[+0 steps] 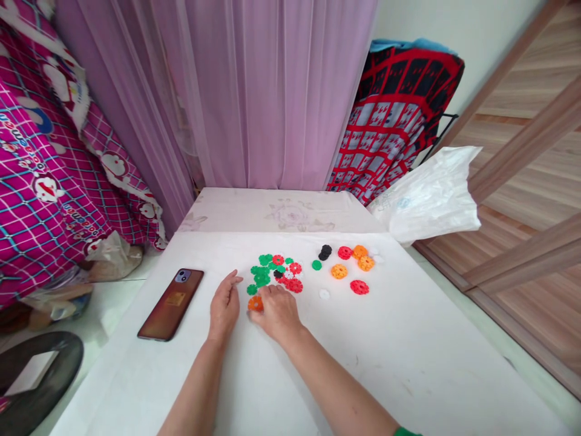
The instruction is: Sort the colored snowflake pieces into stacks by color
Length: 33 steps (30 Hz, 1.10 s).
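Note:
My right hand [280, 312] is closed, its thumb and fingers around the edge of an orange notched plastic disc [255, 303] at the tabletop. Just left of it, my left hand [224, 304] rests on its side with fingers extended and nothing in them. Beyond both hands lies a loose group of similar discs: green discs [260, 276], red discs [295, 284], a black disc [278, 274] and a few white ones. My right fingers partly cover the near edge of this group.
Farther right lie orange discs [339, 271], red discs [359, 287], black discs [325, 252], a green disc [316, 265] and a white disc [324, 294]. A phone [171, 304] lies left on the white table [363, 369]. A white plastic bag [431, 197] hangs at the far right corner.

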Motion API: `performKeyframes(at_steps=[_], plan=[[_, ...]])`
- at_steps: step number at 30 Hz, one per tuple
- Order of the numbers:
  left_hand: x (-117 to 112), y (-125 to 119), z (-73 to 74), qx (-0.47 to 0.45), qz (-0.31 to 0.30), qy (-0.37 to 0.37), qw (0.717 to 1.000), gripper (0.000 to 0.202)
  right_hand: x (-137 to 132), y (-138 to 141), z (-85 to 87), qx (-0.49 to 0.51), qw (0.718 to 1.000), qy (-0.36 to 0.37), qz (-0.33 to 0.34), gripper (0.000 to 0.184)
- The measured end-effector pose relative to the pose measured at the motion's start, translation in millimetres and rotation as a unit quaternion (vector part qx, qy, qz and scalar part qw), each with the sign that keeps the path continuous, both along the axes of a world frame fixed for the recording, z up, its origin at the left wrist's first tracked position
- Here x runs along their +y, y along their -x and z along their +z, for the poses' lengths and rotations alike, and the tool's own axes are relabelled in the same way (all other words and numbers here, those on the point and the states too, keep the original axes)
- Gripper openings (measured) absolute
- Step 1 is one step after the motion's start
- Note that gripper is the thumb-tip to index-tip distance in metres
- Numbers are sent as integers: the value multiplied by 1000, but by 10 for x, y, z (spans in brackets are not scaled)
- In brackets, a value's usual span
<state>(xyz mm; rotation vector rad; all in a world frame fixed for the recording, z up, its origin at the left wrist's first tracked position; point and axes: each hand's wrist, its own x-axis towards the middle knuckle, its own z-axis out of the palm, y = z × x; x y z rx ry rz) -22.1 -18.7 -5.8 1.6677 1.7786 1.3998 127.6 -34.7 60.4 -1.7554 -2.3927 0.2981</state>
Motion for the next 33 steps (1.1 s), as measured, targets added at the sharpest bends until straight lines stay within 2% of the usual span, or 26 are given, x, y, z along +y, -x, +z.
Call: performKeyframes(at_steps=[6,10,12,14,18,20,22,24,29,33], plan=[[-15,-17,52,0,-10,5,1000,28,56,71,5,-27,999,10,-19,27],[-8,-5,34,11,-6,4,1000,28,92,-115,-60,-19,999,-9,-36,25],[-3,4,12,38,-13,12,999,30,136,-359,-57,1,998,-20,-66,28],[-11,7,-7,98,-46,23,994,37,206,-702,-13,23,993,-28,-116,34],[-84,-6,-34,258,-135,43,956,84,390,-1464,140,9,969,-40,-244,40],[-127,-14,-48,310,-162,55,935,101,474,-1741,195,-6,963,-41,-267,41],[-154,-19,-62,340,-171,64,922,108,539,-1898,213,-23,964,-40,-263,42],[-161,-21,-74,353,-165,61,919,105,581,-1954,197,-38,966,-35,-253,43],[-144,-22,-95,346,-133,27,928,85,605,-1951,129,-66,969,-20,-237,42],[-142,-29,-101,348,-123,21,929,81,614,-2003,120,-56,974,-19,-219,49]])
